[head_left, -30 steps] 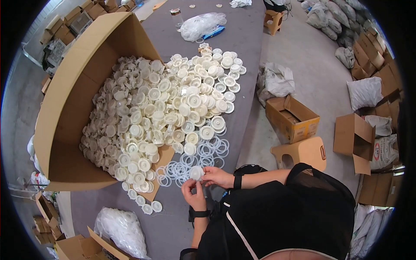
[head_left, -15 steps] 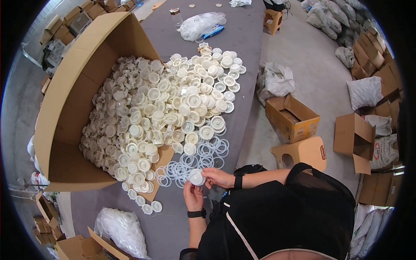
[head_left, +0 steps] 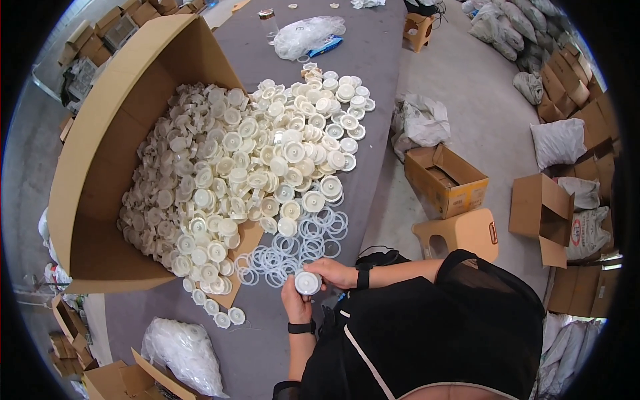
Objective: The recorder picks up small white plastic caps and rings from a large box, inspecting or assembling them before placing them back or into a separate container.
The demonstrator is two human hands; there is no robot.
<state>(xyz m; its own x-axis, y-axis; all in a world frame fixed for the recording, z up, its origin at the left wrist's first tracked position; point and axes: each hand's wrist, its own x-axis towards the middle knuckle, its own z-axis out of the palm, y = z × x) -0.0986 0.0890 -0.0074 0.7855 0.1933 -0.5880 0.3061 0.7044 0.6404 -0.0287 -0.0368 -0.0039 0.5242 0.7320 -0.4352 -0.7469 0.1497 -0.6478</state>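
A round white plastic cap (head_left: 307, 283) is pinched between both hands at the table's near edge. My left hand (head_left: 294, 299) closes on its left and lower side, and my right hand (head_left: 336, 273) grips its upper right rim. Just beyond my fingers lies a loose spread of translucent plastic rings (head_left: 285, 257). Past the rings is a big heap of similar white caps (head_left: 247, 170), spilling out of a large tipped cardboard box (head_left: 100, 167). My fingers partly cover the held cap's edge.
The grey-covered table (head_left: 267, 333) carries a clear plastic bag (head_left: 183, 353) at front left. Farther back are another bag (head_left: 308, 37) and a glass jar (head_left: 268, 25). Right of the table stand a tan stool (head_left: 460, 237) and an open carton (head_left: 445, 179).
The cap has been turned in my hands so that its ridged ring face shows, and it sits slightly lower. The whole view has shifted a little.
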